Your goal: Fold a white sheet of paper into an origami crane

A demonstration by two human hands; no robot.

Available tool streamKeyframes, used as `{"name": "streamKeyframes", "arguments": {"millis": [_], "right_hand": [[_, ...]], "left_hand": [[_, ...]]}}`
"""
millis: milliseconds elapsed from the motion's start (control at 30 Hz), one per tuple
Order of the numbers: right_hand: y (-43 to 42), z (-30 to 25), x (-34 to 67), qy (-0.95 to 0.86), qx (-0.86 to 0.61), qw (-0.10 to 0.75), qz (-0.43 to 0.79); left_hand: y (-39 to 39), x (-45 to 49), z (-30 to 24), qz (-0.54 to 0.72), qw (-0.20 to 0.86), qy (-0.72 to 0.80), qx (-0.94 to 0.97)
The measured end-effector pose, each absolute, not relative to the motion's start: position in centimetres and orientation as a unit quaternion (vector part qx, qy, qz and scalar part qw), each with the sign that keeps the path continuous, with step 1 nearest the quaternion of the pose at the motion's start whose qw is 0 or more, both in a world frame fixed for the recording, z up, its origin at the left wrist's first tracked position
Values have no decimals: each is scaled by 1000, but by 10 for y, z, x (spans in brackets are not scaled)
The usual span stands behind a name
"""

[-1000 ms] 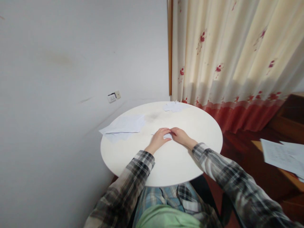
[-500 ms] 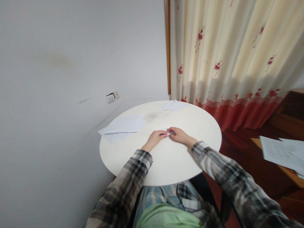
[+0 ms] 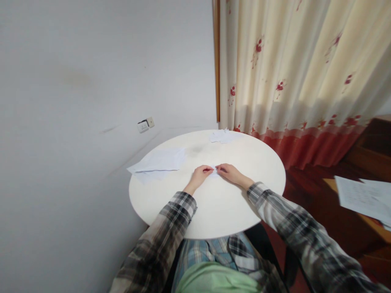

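A small piece of white paper [image 3: 214,173] lies near the middle of the round white table [image 3: 220,211], partly covered by my fingers. My left hand [image 3: 201,175] has its thumb and fingers pinched together at the paper's left side. From the right, my right hand [image 3: 229,173] closes its fingertips on the paper's other edge. Both hands rest low over the tabletop. How the paper is folded is too small to make out.
Several white sheets [image 3: 161,159] lie at the table's left, overhanging its edge. More paper scraps [image 3: 220,136] sit at the far edge. A wall socket [image 3: 143,127] is at left, a curtain [image 3: 281,61] behind. Written sheets [image 3: 360,195] lie on wooden furniture at right.
My left hand has shifted slightly up and left, its fingers drawing closer together. More of the paper shows between the hands. My right hand has barely moved.
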State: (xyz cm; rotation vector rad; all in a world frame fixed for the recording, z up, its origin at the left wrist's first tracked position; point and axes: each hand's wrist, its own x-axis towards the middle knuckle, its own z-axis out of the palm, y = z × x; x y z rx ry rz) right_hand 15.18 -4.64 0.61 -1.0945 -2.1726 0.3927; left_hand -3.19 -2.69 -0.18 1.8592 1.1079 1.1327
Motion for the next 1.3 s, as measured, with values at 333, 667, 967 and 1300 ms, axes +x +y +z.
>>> {"name": "streamKeyframes", "arguments": {"millis": [333,667,967,1300], "right_hand": [[-47,9,151,-820,-446,337,124],[-48,10,149,-800,-450,360,166],[-46,7,151,-820,-430,350,142],[-49,11,150,-821,-427,354,134]], "left_hand": [[-31,-30,3,399,338,441,729],[-30,-30,-1,390,248,468,754],[-43,-34,11,320,56,491,808],[-36,-27,-6,265,104,412,866]]}}
